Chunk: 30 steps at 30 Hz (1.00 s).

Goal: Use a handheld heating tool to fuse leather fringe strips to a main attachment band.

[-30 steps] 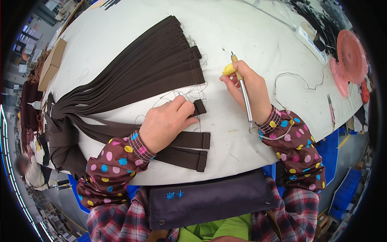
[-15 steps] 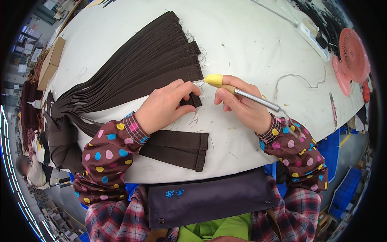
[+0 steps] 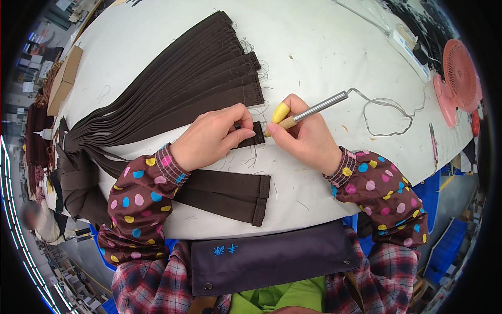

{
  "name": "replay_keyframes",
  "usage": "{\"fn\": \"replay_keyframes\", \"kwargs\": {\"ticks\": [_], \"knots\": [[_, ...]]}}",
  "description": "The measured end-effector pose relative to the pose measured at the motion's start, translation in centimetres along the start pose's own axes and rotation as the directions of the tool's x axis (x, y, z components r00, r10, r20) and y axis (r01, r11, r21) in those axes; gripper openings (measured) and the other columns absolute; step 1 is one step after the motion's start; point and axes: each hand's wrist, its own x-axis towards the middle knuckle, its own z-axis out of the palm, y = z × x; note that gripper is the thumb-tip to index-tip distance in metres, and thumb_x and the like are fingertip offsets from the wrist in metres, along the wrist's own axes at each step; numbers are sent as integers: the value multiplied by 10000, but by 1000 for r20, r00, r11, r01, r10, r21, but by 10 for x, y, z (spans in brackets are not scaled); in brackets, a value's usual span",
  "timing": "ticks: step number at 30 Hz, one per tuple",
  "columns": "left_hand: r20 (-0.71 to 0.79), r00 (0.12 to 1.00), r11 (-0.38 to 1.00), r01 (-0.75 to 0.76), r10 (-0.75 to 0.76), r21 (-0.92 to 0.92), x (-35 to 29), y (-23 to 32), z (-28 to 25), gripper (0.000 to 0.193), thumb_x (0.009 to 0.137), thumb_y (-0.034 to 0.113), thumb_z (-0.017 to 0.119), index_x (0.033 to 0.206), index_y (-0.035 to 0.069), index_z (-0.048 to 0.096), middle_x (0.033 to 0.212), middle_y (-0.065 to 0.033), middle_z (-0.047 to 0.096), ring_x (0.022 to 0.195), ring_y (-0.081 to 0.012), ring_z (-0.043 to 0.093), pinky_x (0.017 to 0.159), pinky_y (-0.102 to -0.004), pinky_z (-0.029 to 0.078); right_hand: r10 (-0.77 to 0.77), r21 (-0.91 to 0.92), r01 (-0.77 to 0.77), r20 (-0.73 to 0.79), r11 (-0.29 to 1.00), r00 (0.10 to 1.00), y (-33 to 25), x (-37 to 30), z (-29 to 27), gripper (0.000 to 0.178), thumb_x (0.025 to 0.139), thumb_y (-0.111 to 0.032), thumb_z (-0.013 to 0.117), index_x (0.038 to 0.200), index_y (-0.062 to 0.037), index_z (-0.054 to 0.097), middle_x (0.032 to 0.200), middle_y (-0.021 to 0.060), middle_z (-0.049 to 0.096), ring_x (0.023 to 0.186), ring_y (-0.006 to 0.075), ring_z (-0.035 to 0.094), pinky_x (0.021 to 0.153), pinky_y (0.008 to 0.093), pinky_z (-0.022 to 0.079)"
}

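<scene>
My left hand (image 3: pixel 212 137) is closed on a dark brown strap (image 3: pixel 259 133), thumb and finger pinching it just short of its stitched end. In my right hand (image 3: pixel 308 137) is a corded soldering iron (image 3: pixel 323 106) with a wooden grip and metal shaft. Its tip is right beside the strap's end; whether the two touch I cannot tell. A yellow finger cover (image 3: pixel 281 112) sits on my right index finger. Beyond my left hand, a fan of several brown straps (image 3: pixel 172 78) lies with loose threads at the ends. Two more straps (image 3: pixel 225 196) lie nearer me.
A pink fan (image 3: pixel 460 76) and a white power strip (image 3: pixel 410 52) stand at the far right. The iron's thin cord (image 3: pixel 389 133) loops over the white table (image 3: pixel 324 57). Tweezers (image 3: pixel 433 141) lie by the right edge. At left is a cardboard box (image 3: pixel 65 81).
My right hand has moved slightly left and down, bringing the soldering iron to the pinched strap's end. The iron's shaft now points up and right. My left fingers have closed on the strap.
</scene>
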Motion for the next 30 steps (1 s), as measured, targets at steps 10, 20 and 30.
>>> {"fn": "replay_keyframes", "kwargs": {"ticks": [10,20,30], "knots": [[-88,987,989,-129,134,66,0,-7,7,126,901,120,573,904,42,474,683,-52,570,540,-132,559,503,-256,443,-61,-32,61,15,998,998,3,-2,1,229,832,-107,640,859,-31,426,626,26,520,526,70,466,471,239,365],[-57,998,997,-23,28,72,0,-1,6,148,881,162,581,914,50,489,831,-112,620,753,-303,612,632,-369,475,-71,-110,75,37,991,997,1,-3,1,240,829,-105,639,860,-34,412,614,41,516,508,97,478,460,259,366],[-96,989,992,-102,109,72,2,-6,10,110,909,114,561,906,48,473,736,-45,579,605,-125,585,517,-254,465,-72,-126,74,27,989,997,2,-3,2,239,823,-105,642,861,-33,418,613,47,522,502,117,489,459,269,372]]}}
